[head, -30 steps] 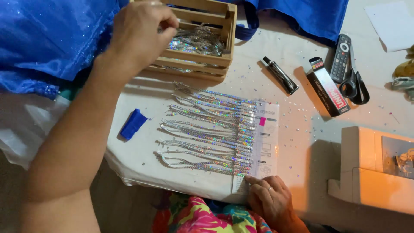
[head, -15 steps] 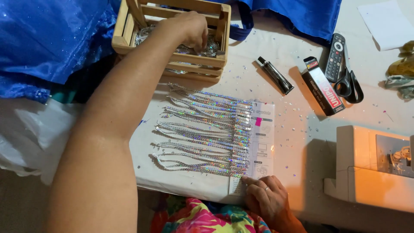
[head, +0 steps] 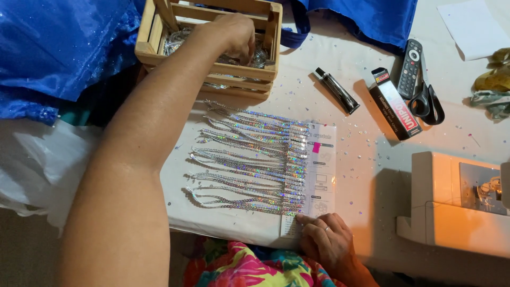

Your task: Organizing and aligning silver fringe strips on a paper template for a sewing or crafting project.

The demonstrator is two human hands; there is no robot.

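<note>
Probably home sewing table: sewing machine (head: 457, 204), remote (head: 410, 68)

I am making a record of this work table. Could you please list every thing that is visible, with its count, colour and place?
wooden crate: one, light wood, top left, shiny trim inside
sequin strips: many, silver, in rows at centre
paper sheet: one, white, under strip ends
blue fabric: one, blue, top left
glue tube: one, black, right of crate
small box: one, black and red, beside tube
remote: one, black, top right
scissors: one, black handles
sewing machine: one, white, right
left hand: inside crate
right hand: on paper's lower edge
</note>
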